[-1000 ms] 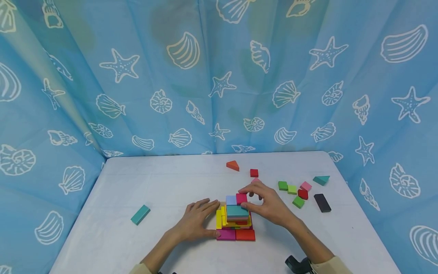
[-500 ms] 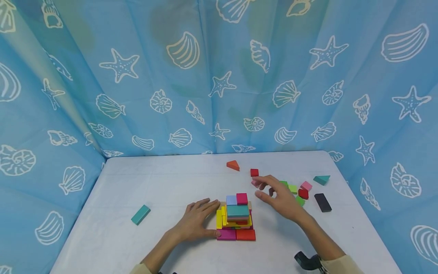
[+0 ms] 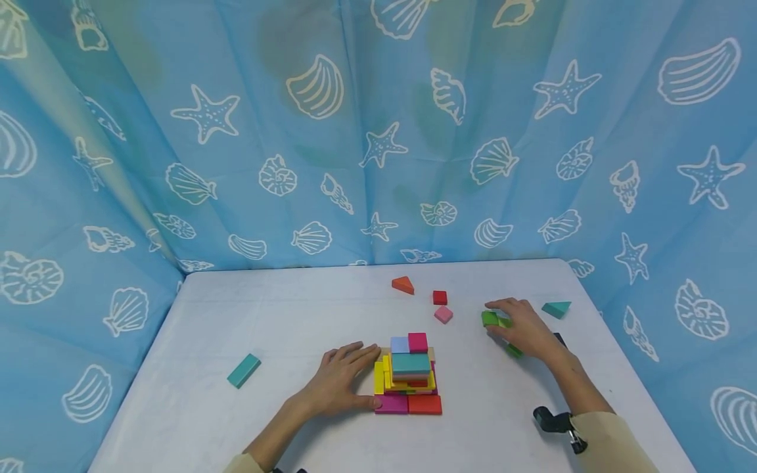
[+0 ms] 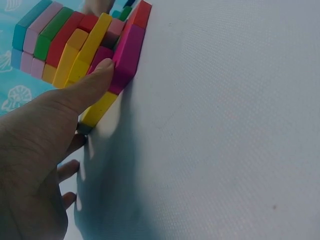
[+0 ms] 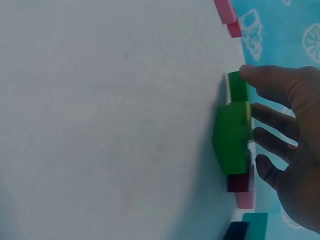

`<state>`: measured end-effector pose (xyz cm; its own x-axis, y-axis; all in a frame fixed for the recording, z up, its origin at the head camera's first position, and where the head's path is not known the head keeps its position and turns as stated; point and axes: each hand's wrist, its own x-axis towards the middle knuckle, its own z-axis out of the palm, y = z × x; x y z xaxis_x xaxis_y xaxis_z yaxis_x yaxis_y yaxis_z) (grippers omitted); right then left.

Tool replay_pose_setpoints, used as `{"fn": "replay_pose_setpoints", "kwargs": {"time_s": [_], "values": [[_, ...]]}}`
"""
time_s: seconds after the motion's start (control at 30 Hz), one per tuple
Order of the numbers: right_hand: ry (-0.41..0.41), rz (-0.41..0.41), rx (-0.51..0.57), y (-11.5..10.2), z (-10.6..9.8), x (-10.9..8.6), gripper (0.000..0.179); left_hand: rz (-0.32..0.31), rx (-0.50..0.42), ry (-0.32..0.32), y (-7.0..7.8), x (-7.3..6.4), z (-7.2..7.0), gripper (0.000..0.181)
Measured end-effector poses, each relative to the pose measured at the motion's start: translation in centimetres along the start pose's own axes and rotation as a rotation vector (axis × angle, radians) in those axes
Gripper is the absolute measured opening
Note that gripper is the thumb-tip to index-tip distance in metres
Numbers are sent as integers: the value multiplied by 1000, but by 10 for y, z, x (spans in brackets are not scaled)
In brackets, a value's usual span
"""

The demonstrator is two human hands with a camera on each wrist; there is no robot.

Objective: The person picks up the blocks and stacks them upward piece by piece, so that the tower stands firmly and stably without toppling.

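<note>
Head view: our right hand (image 3: 526, 330) has reached the far green block (image 3: 489, 318), fingers apart; only our spread left hand (image 3: 338, 382) touches the stack (image 3: 411, 363).

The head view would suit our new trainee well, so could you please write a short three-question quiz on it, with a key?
1. Multiple choice: what does the left hand touch?
A) the orange wedge
B) the block stack
C) the black block

2. True or false: a teal block lies apart from the block stack, on the person's left.

3. Fill in: the blocks showing between the thumb and fingers of the right hand are shades of ____.

Key: 1. B; 2. True; 3. green.
</note>
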<state>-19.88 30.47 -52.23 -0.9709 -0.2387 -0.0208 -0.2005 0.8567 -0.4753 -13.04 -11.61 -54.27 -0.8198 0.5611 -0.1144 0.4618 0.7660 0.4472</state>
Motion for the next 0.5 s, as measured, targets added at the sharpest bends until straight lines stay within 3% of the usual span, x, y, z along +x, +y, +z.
{"fn": "replay_pose_setpoints", "kwargs": {"time_s": [0.3, 0.4, 0.5], "values": [[54, -29, -83, 6, 12, 8, 41, -6, 7, -7, 0, 1, 0, 98], [100, -41, -71, -4, 14, 8, 42, -6, 3, -8, 0, 1, -1, 98], [146, -62, -14, -28, 10, 8, 42, -5, 1, -7, -1, 0, -1, 98]]}}
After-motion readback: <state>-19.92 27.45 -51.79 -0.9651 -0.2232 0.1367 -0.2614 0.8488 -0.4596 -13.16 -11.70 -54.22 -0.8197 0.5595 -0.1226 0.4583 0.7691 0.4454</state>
